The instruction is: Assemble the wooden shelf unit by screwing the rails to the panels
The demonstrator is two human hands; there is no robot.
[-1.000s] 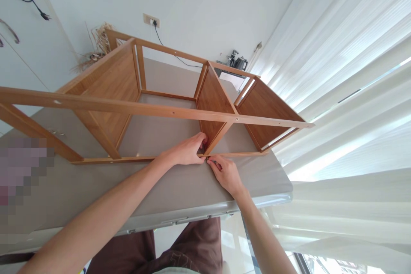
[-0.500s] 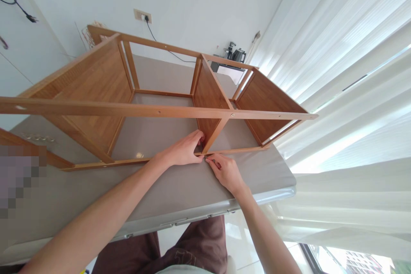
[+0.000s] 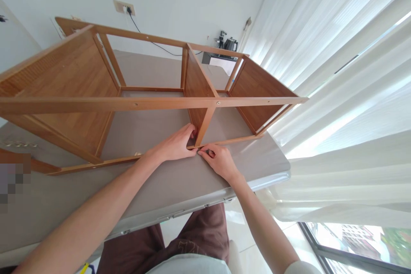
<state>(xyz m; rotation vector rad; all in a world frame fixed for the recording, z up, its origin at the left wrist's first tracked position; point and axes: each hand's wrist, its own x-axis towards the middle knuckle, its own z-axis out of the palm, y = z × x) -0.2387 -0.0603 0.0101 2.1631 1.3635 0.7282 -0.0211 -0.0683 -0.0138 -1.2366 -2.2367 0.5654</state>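
A wooden shelf rack lies on its side on the grey table, with its brown shelf panels standing upright. My left hand holds the lower rail where the middle shelf meets it; its fingers reach behind the crossbar and its thumb lies along the front. Just to the right, my right hand pinches a small metal piece, apparently a screw, against the front of that rail joint. The fingers cover most of it. A round fitting shows on the upper rail.
The grey table has its front edge close to my legs. White curtains hang at the right. Behind the rack are a wall outlet with a black cord and a dark kettle. Another wooden piece lies at left.
The view has shifted, so the rack and hands appear a little further left and higher. Both hands stay at the same rail joint.
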